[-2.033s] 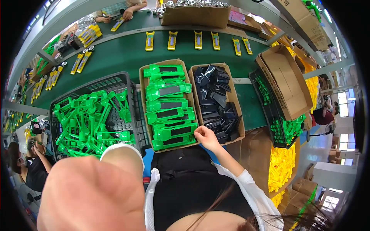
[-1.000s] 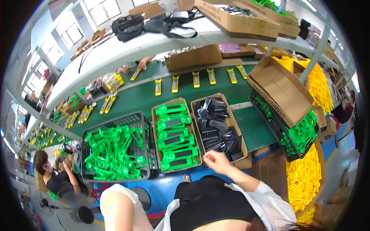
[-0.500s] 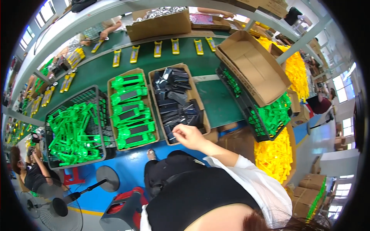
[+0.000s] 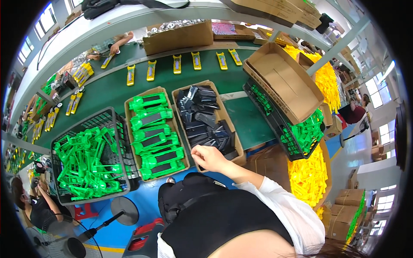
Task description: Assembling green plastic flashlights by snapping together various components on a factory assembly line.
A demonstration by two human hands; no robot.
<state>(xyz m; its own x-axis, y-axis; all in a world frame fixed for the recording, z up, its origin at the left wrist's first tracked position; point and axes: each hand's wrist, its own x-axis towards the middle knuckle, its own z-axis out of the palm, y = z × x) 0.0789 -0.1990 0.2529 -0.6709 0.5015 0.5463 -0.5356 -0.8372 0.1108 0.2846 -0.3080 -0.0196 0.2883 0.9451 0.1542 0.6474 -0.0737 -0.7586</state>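
My right hand (image 4: 211, 158) hovers over the near end of a cardboard box of black flat pieces (image 4: 201, 119). Its fingers are curled in, and whatever may be between them is hidden. Left of that stands a cardboard box with bright green plastic frames (image 4: 155, 133), several of them bearing dark panels and stacked in a column. My left hand does not appear. Farther left, a dark plastic crate (image 4: 124, 148) holds a loose heap of green plastic parts (image 4: 88, 161).
Yellow devices (image 4: 177, 64) lie in a row along the green conveyor belt (image 4: 165, 81). An empty cardboard tray (image 4: 286, 79) rests on a dark crate of green parts (image 4: 307, 127) at right, beside yellow parts (image 4: 307, 176). Another person's hand (image 4: 115, 47) works across the belt. A fan (image 4: 71, 241) stands lower left.
The view has shifted, so the boxes and the left crate sit lower in the picture. My right hand stays curled near the black pieces' box, now nearer its left front corner.
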